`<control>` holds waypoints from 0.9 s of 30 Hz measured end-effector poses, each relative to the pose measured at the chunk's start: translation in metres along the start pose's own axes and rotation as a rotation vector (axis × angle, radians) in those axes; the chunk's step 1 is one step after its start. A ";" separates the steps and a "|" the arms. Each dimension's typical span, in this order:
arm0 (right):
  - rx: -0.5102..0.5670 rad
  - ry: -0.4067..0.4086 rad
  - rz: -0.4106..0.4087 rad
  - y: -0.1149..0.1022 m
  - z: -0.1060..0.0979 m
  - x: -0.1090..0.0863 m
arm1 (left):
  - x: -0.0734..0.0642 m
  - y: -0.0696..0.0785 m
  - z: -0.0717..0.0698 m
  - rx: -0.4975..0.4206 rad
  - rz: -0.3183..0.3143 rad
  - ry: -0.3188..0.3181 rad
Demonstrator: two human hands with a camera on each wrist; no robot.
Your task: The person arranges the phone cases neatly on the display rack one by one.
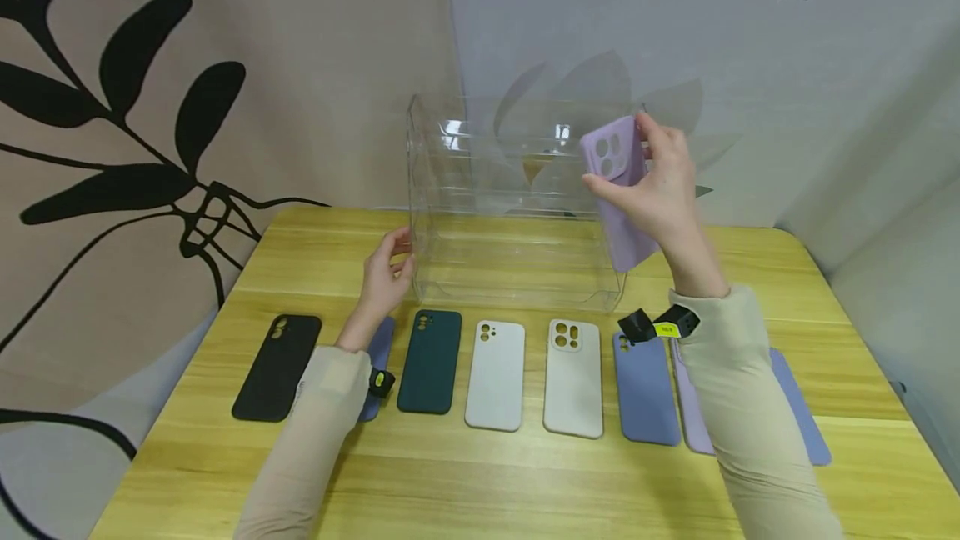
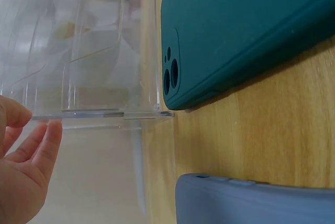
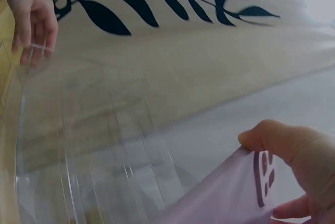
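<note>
A light purple phone case (image 1: 628, 227) is pinched between the thumb and fingers of my right hand (image 1: 663, 186). It hangs upright at the right end of a clear tiered acrylic stand (image 1: 517, 261), its camera cutouts at the top. My left hand (image 1: 386, 277) grips the left side edge of that stand, thumb on one face and fingers on the other, as the left wrist view shows. Nearest to the left hand on the table lie a dark green phone case (image 1: 430, 362) and a blue case (image 2: 251, 200) partly covered by the left wrist.
Along the wooden table (image 1: 480, 482) lie a black case (image 1: 277, 367), a white case (image 1: 495, 375), a cream case (image 1: 573, 377) and a blue-grey case (image 1: 648, 394). Under the right forearm another purple case (image 1: 693, 411) and a blue case (image 1: 801, 407) show. A patterned curtain (image 1: 337, 65) hangs behind.
</note>
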State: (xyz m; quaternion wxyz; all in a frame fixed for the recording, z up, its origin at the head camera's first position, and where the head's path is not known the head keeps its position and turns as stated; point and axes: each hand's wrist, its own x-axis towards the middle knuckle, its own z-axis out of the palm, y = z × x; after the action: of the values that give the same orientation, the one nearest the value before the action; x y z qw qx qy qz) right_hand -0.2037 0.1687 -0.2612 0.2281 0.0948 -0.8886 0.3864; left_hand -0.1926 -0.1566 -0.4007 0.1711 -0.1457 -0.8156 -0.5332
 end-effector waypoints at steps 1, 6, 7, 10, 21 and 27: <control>0.007 -0.005 -0.016 -0.004 0.005 0.003 | 0.000 0.000 0.000 -0.001 -0.001 0.001; 0.037 -0.038 -0.067 -0.025 0.029 0.015 | 0.000 -0.002 0.000 -0.008 -0.004 0.006; 0.045 -0.045 -0.072 -0.029 0.034 0.018 | 0.000 -0.004 0.000 -0.005 -0.003 0.008; 0.066 -0.055 -0.078 -0.040 0.047 0.026 | 0.002 -0.019 0.002 -0.011 0.004 0.015; 0.160 0.028 -0.030 -0.073 0.100 0.063 | 0.004 -0.031 0.004 -0.030 0.018 0.019; 0.216 0.137 0.019 -0.084 0.124 0.075 | 0.001 -0.004 0.001 -0.026 0.004 -0.001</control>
State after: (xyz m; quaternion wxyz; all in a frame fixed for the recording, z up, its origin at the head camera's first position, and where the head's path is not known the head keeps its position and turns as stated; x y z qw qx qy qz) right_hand -0.2819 0.0210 -0.2453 0.2732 0.0837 -0.8251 0.4875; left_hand -0.1951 -0.1573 -0.4043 0.1698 -0.1502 -0.8083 -0.5433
